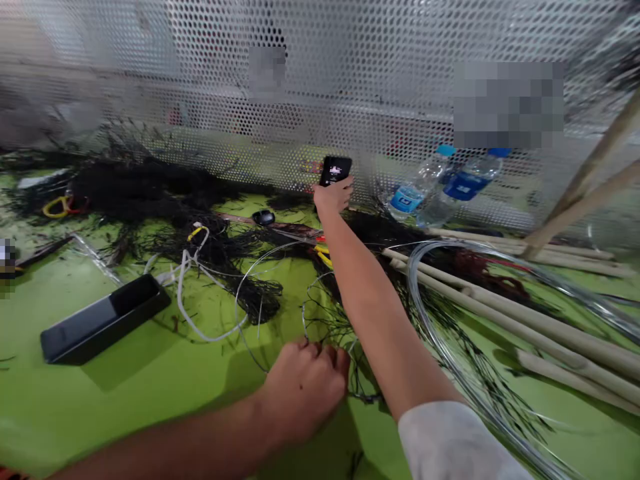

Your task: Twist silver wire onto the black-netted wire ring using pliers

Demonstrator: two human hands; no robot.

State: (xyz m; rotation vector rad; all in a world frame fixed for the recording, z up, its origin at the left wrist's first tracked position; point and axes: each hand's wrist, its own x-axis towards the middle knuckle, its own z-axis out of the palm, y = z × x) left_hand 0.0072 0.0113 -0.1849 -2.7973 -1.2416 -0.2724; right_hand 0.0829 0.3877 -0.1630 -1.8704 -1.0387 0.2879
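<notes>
My right hand (334, 196) reaches far forward with its fingers curled round the lower part of a dark smartphone (337, 169). The phone stands upright against the mesh wall, its screen lit with a small picture. Nearer to me, my left hand (306, 385) is closed in a fist low over the green table (200, 393). A thin wire (303, 313) runs into its fingers, and dark stringy strands (367, 399) come out beside it on the right. What lies inside the fist is mostly hidden.
A perforated metal wall (210, 87) closes off the back. Two water bottles (406, 199) lean there. Wooden sticks (480, 313) and a wire coil (425, 313) lie right. On the left are a dark box (105, 320), a white cable (181, 300), yellow-handled scissors (56, 207) and black fibres (140, 190).
</notes>
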